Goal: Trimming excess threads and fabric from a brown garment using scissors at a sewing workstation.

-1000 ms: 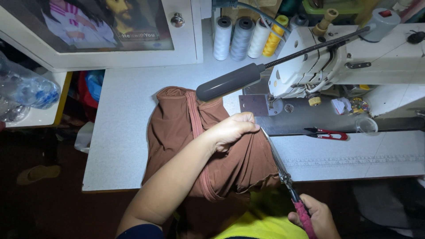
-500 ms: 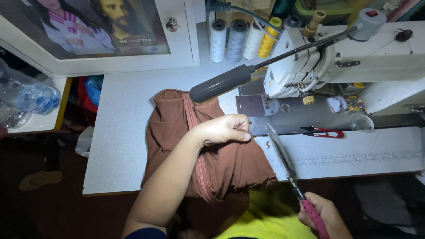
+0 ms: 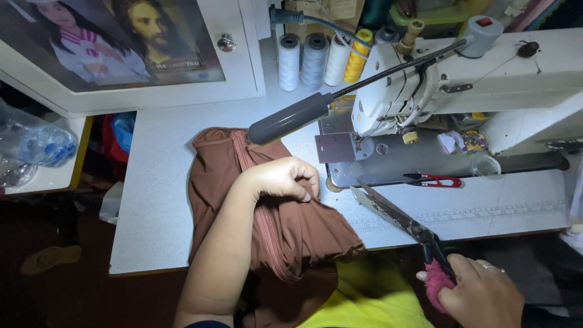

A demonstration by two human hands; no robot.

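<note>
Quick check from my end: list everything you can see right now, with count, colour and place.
brown fabric: one, on the white table, under left hand
sewing machine: one, white, right rear
lamp: one, grey, gooseneck over the fabric
thread spools: three pale, one yellow, behind the machine
snips: one, red handles, on the machine bed
scissors: one, open blades, pink-wrapped handle
framed picture: one, top left
left hand: fist on the fabric
right hand: holding the scissors
</note>
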